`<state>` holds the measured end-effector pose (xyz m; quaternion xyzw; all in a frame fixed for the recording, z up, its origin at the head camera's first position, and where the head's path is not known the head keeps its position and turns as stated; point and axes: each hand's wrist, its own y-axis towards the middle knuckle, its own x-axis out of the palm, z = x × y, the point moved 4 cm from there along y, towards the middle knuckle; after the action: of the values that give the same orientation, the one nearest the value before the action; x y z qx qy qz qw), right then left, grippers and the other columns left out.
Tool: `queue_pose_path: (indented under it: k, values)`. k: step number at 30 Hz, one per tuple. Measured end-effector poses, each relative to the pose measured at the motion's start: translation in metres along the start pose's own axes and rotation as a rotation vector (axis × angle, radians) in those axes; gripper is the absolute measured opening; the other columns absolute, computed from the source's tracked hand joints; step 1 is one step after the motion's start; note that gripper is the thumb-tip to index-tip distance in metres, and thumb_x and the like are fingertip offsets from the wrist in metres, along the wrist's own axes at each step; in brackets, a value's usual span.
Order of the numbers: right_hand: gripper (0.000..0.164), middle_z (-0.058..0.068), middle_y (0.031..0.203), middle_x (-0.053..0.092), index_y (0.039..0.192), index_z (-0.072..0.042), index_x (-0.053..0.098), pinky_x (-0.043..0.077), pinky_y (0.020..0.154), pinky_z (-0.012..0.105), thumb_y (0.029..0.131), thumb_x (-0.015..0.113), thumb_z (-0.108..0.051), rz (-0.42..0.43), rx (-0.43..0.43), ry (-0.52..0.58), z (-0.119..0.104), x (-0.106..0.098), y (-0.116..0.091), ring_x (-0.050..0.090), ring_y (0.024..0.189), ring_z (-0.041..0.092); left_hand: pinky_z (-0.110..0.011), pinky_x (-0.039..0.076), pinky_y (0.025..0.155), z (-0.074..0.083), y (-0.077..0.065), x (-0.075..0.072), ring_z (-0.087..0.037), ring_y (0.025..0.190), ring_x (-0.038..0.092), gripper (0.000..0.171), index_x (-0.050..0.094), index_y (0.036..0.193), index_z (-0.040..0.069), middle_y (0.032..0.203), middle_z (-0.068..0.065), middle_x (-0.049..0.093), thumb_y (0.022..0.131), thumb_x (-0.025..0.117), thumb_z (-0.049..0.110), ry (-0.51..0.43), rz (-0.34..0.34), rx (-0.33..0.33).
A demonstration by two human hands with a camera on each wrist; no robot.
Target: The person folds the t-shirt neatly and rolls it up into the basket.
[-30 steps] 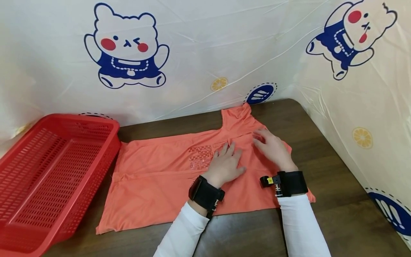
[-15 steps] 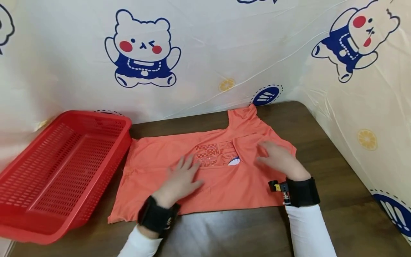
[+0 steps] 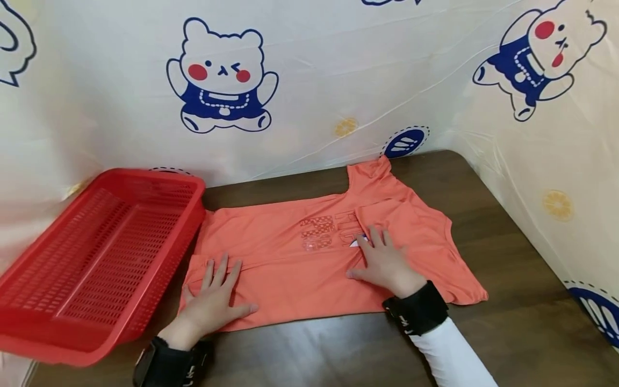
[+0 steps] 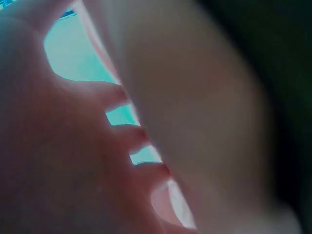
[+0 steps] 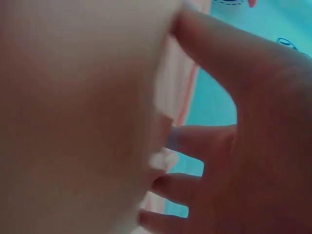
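Note:
An orange T-shirt (image 3: 300, 290) lies spread on the wooden table, its upper side folded over in a long strip and a sleeve sticking out at the back. Spread fingers of my left hand (image 3: 210, 306) rest on the shirt's hem end at the left. My right hand (image 3: 387, 266) lies on the cloth near the chest print (image 3: 317, 232), fingers apart, its fingertips by a small white and blue patch of the print. In the left wrist view the left hand (image 4: 73, 136) shows as a blurred close-up. Dark and close, the right hand (image 5: 263, 126) fills much of the right wrist view.
A red plastic basket (image 3: 108, 344) with perforated walls stands on the left, close to the shirt's hem. Behind and to the right, a printed white sheet (image 3: 309, 70) borders the brown table (image 3: 512, 322).
My left hand has slid left along the shirt from the middle to the hem end. The right hand has come down and left toward the print. Part of the print has become uncovered.

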<state>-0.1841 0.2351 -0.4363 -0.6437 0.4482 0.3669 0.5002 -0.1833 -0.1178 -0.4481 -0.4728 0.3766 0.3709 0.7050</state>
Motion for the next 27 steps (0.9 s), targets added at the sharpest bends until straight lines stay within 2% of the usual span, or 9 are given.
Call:
queue_pose_path:
  k: [2,6,9,13,18,24,27]
  values:
    - [0.095,0.018,0.152,0.011,0.147,-0.018,0.023,0.017,0.093,0.074,0.073,0.056,-0.069,0.02,0.003,0.022,0.014,0.001,-0.007,0.005,0.138,0.043,-0.079,-0.002,0.086,-0.007,-0.006,0.002,-0.043,0.138,-0.004,0.11,0.015,0.148,0.016,0.154,-0.016,-0.001,0.066,0.049,0.08,0.009,0.016,0.012]
    - [0.1,0.021,0.151,0.012,0.147,-0.012,0.022,0.014,0.099,0.069,0.072,0.055,-0.071,0.061,-0.011,0.054,0.045,0.001,-0.025,0.007,0.136,0.046,-0.075,0.004,0.091,-0.025,-0.02,0.006,-0.041,0.139,-0.002,0.113,0.012,0.148,0.011,0.153,-0.017,-0.001,0.067,0.046,0.082,0.036,0.025,0.001]
    - [0.104,0.023,0.151,0.008,0.147,-0.01,0.02,0.009,0.098,0.069,0.071,0.054,-0.073,0.041,-0.005,0.055,0.067,0.004,-0.039,0.004,0.135,0.048,-0.073,0.009,0.093,-0.034,-0.026,0.007,-0.041,0.139,0.0,0.115,0.011,0.148,0.007,0.153,-0.019,0.001,0.068,0.041,0.084,0.078,0.029,-0.015]
    - [0.107,0.02,0.153,0.002,0.148,-0.015,0.017,0.004,0.094,0.072,0.068,0.055,-0.075,-0.008,0.012,0.049,0.085,0.007,-0.049,-0.001,0.136,0.047,-0.071,0.019,0.093,-0.037,-0.03,0.004,-0.042,0.138,0.006,0.118,0.013,0.146,0.001,0.151,-0.023,0.007,0.067,0.036,0.086,0.145,0.042,-0.019]
    - [0.111,0.019,0.153,0.001,0.148,-0.016,0.016,0.006,0.09,0.076,0.064,0.057,-0.076,-0.057,0.011,0.041,0.089,0.008,-0.055,0.0,0.135,0.048,-0.069,0.026,0.09,-0.034,-0.039,0.007,-0.043,0.137,0.012,0.121,0.015,0.146,0.001,0.151,-0.024,0.01,0.065,0.036,0.088,0.185,0.037,-0.033]
    - [0.112,0.02,0.152,0.003,0.148,-0.016,0.018,0.006,0.085,0.079,0.063,0.057,-0.077,-0.078,0.029,0.028,0.088,0.009,-0.069,0.002,0.134,0.049,-0.068,0.031,0.085,-0.029,-0.056,0.012,-0.04,0.136,0.018,0.12,0.022,0.145,0.004,0.15,-0.02,0.017,0.062,0.033,0.09,0.229,0.114,-0.031]
    - [0.112,0.02,0.152,0.004,0.148,-0.017,0.017,0.005,0.084,0.08,0.062,0.056,-0.078,-0.079,0.037,0.039,0.087,0.015,-0.075,0.002,0.134,0.049,-0.069,0.031,0.083,-0.031,-0.062,0.014,-0.041,0.135,0.019,0.121,0.021,0.146,0.005,0.151,-0.019,0.018,0.061,0.031,0.091,0.241,0.11,-0.048]
